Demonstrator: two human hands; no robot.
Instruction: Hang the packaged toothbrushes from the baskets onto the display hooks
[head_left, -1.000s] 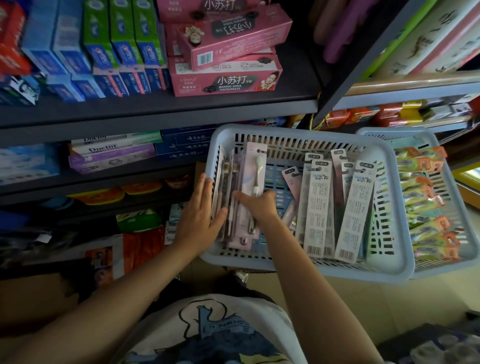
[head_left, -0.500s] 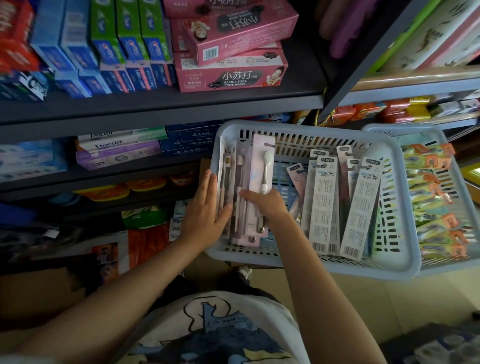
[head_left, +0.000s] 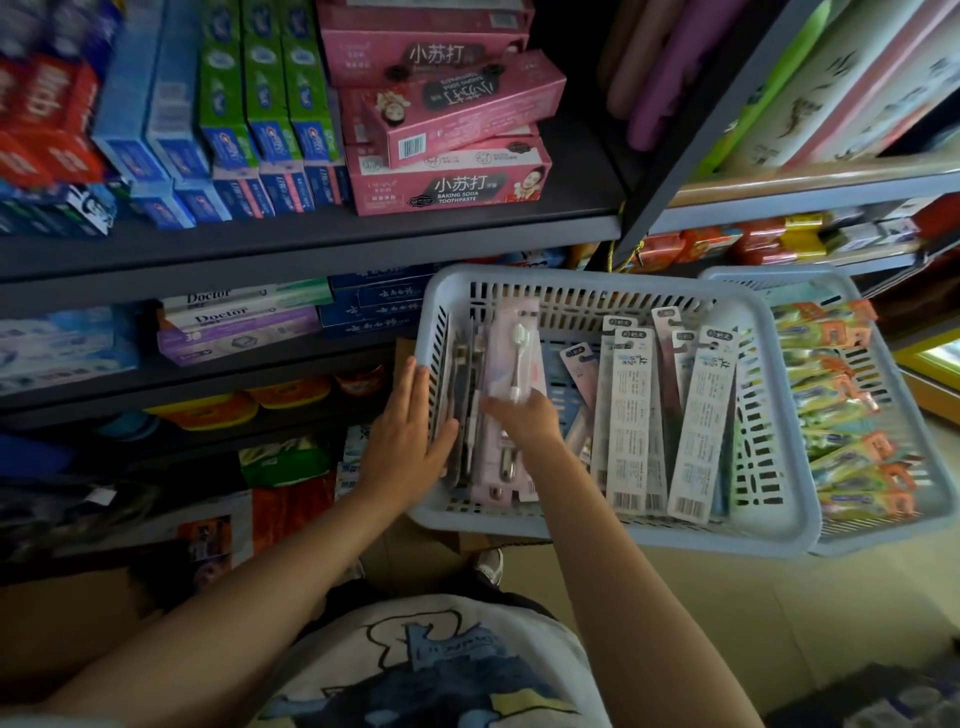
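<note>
Toothbrush packs (head_left: 511, 400) in basket (head_left: 597, 530) between hands

Pink toothbrush pack (head_left: 511, 395) stands upright at the left of the pale blue basket (head_left: 597, 535), mid-frame; white barcode-backed packs (head_left: 636, 415) lean at its right; orange-green packs (head_left: 847, 405) fill the second basket (head_left: 893, 535).

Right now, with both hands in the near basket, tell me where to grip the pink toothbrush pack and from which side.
Pinch the pink toothbrush pack by its upper card end, coming from above. It stands on edge, tilted, in the near basket, its top rising free above the neighbouring packs. The right hand lies on its middle and the left hand presses the stack against the basket's left wall, so the sides are likely crowded.
</note>
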